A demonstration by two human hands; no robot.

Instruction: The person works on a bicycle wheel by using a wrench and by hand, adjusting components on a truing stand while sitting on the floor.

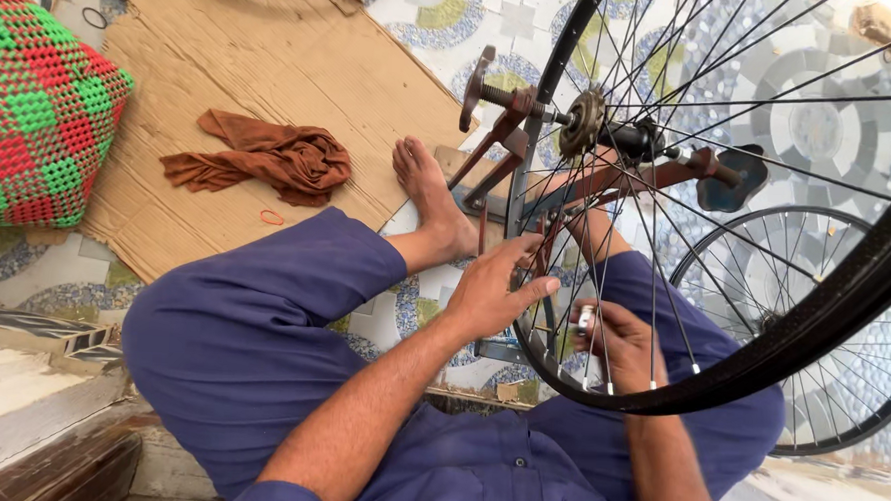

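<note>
From above, looking down over the person's lap, a black bicycle wheel [761, 364] stands upright in a reddish-brown truing stand [516, 123], its hub [583, 121] held between the stand's arms and its spokes fanning out across the right half of the view. The left hand [494, 293] rests on the near rim, fingers loosely spread and laid against the rim and spokes rather than closed round anything. The right hand [617, 338] sits just inside the rim, behind the spokes, with thumb and fingers pinched together on a small silvery tool [586, 319] close to where the spokes meet the rim; whether the tool actually bites a nipple I cannot tell. The person sits cross-legged in blue clothing, one bare foot [430, 195] planted on the patterned tile floor [801, 126] beside the base of the stand. To the left, a crumpled rust-coloured rag [264, 157] lies on a sheet of cardboard [273, 63], with a small orange rubber band [271, 217] near it. A woven red-and-green basket [31, 102] sits at the far left edge. A second wheel [840, 398] lies flat on the floor to the right, behind the upright one.
</note>
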